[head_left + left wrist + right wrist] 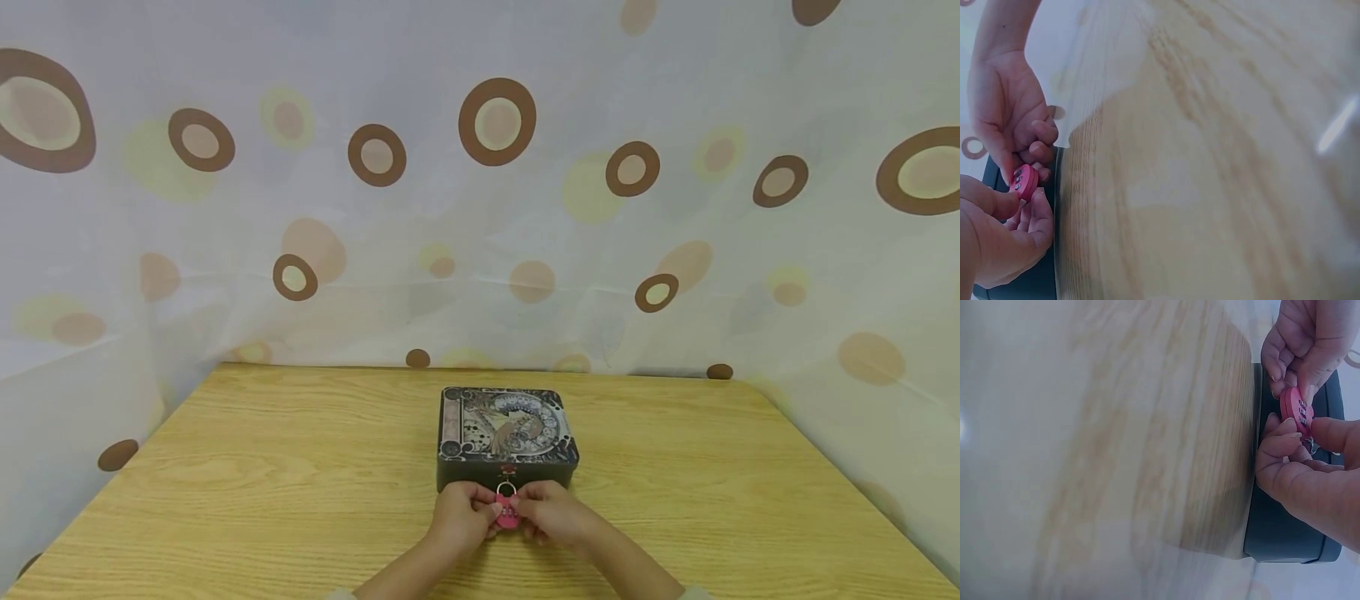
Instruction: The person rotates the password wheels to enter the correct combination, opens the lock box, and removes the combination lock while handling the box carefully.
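A small pink combination padlock [507, 515] hangs at the front of a black tin box [480, 473] with an ornate printed lid. Its metal shackle is up against the box's clasp [508, 471]. My left hand [459, 518] pinches the padlock from the left between thumb and fingers. From the other side, the thumb and fingers of my right hand [558, 512] grip it too. In the right wrist view, a row of number dials shows on the padlock [1297, 411] between both thumbs. The left wrist view has the padlock [1024, 181] partly covered by fingertips.
The box stands shut on a light wood-grain table [300, 467], near its middle. Behind and along both sides hangs a pale curtain [450, 217] with brown and yellow circles.
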Tool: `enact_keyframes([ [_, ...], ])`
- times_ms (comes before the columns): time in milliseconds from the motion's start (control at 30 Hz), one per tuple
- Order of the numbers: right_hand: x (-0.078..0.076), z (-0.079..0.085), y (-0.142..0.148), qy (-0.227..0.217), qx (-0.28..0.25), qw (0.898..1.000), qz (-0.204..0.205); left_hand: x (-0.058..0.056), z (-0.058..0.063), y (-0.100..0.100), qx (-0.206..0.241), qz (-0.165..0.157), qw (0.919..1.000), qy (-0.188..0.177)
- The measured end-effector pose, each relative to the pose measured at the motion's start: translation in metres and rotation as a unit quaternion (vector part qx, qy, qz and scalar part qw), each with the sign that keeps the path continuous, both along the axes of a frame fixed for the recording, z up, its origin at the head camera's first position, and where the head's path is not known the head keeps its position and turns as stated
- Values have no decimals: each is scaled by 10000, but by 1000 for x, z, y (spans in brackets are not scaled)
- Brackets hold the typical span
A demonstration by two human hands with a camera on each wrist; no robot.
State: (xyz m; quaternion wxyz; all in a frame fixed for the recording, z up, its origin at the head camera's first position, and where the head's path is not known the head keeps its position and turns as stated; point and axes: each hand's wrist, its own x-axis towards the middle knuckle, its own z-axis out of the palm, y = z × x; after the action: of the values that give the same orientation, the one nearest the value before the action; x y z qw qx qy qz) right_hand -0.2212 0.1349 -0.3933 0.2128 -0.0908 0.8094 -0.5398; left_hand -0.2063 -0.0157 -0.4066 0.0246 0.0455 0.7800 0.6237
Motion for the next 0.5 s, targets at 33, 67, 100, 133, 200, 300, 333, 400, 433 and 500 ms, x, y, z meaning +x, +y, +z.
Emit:
enact_keyframes([
  [33, 0, 0, 0, -15, -11, 10000, -19, 0, 0, 0, -2, 0, 10000, 4],
  [67, 0, 0, 0, -26, -22, 10000, -30, 0, 0, 0, -4, -1, 10000, 13],
  [100, 0, 0, 0, -44, -34, 10000, -34, 0, 0, 0, 1, -4, 10000, 24],
  [133, 0, 1, 1, -59, -59, 10000, -28, -1, 0, 0, 3, -1, 10000, 28],
  [200, 0, 1, 1, -82, -77, 9999, 9, -1, -1, 0, 13, -4, 10000, 39],
  [300, 1, 2, 0, -126, -110, 9998, 54, -1, 0, 0, 25, -2, 10000, 39],
  [333, 1, 2, 0, -126, -108, 9998, 58, -1, 0, 0, 25, 1, 10000, 26],
  [400, 1, 2, 0, -138, -98, 9998, 59, -1, 0, 0, 24, 2, 10000, 4],
  [433, 1, 2, 0, -139, -92, 9998, 58, -1, 0, 0, 31, 1, 10000, -10],
  [500, 1, 1, 0, -134, -86, 9999, 64, 0, 0, -1, 35, -6, 10000, -27],
])
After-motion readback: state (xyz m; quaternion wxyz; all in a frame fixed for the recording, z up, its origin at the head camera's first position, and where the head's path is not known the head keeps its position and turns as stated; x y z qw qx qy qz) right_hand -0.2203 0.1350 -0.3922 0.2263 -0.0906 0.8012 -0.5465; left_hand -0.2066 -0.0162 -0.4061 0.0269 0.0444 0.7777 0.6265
